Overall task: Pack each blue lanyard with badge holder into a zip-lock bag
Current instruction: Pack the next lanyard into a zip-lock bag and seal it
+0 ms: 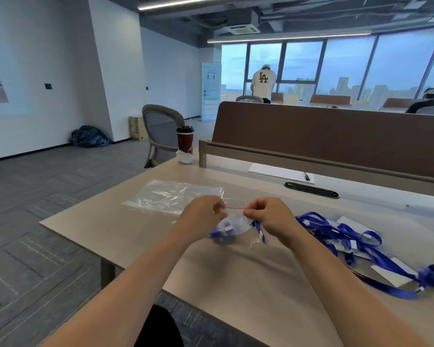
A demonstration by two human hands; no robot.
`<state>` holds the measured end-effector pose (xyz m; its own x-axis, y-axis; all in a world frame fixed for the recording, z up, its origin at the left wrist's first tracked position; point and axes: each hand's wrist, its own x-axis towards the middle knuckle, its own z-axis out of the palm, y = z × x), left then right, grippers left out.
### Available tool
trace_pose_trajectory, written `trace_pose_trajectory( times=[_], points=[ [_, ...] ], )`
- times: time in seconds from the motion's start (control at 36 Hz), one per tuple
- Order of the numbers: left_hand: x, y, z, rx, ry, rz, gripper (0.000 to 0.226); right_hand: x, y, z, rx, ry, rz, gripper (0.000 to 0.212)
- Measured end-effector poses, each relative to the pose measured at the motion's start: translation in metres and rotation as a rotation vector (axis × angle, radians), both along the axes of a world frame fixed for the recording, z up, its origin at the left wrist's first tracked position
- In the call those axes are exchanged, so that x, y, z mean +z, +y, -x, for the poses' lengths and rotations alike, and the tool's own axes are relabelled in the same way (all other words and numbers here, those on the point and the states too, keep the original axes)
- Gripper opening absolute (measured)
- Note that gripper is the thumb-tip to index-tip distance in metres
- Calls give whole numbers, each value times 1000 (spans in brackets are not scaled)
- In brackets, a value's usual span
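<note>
- Spanning the lower frame: beige desk [125,236], with its near and right edges cut off by the frame.
- Brown partition [336,136] stands along the desk's far side and hides whatever sits behind it at desk level.
- Grey office chair [161,131] stands on the floor past the far-left desk corner, with its base partly behind the desk edge.
- Loose blue lanyards [348,239] lie piled on the desk right of the hands. The straps are tangled with white badge cards among them, so the count is unreadable. The pile runs off the right edge.
- Flat stack of empty clear bags [168,196] lies on the desk, far-left of the hands. Its near-right corner is hidden behind the left hand.
- Left hand [201,217] has its fingers curled, pinching the left end of the top edge of the zip-lock bag [232,225].
- Right hand [269,217] has its fingers curled, pinching the right end of the same edge. A thin red zip strip [236,208] is stretched between the two hands.
- Zip-lock bag hangs just above the desk between the hands, with a bundled blue lanyard [222,231] inside.
- Contents are blurred and the badge holder is hard to make out.
- One strap end [261,232] shows under the right hand. Cannot tell if it is inside or outside the bag.
- Dark red cup [185,141] stands at the far-left desk corner.
- White sheet [276,170] with a pen [307,176] on it lies by the partition.
</note>
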<state>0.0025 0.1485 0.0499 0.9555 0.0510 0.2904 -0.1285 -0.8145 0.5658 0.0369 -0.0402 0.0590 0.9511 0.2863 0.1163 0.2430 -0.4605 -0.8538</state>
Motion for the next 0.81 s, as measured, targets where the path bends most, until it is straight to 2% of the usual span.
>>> trace_pose_trajectory(
  times=[0.06,0.08,0.17,0.19,0.36,0.53,0.81],
  points=[
    [2,-1,0,-12,18,59,36,0,-2,0,-7,-13,19,7],
    [1,-2,0,-23,11,70,34,-1,-2,0,-8,-18,25,7],
    [-1,-3,-3,-36,-4,-7,5,-6,-2,2,0,-23,17,6],
    [-1,-3,-5,-39,-5,-19,4,-7,-2,2,8,-19,12,5],
    [-5,-1,-13,3,0,-28,16,-2,-1,1,21,-7,-27,13],
    [-10,-7,-16,3,-35,-63,15,-6,-7,-3,-44,-15,-53,10],
    [-5,-6,-14,5,-54,-84,9,-6,-1,-10,-35,-77,26,10]
  ],
)
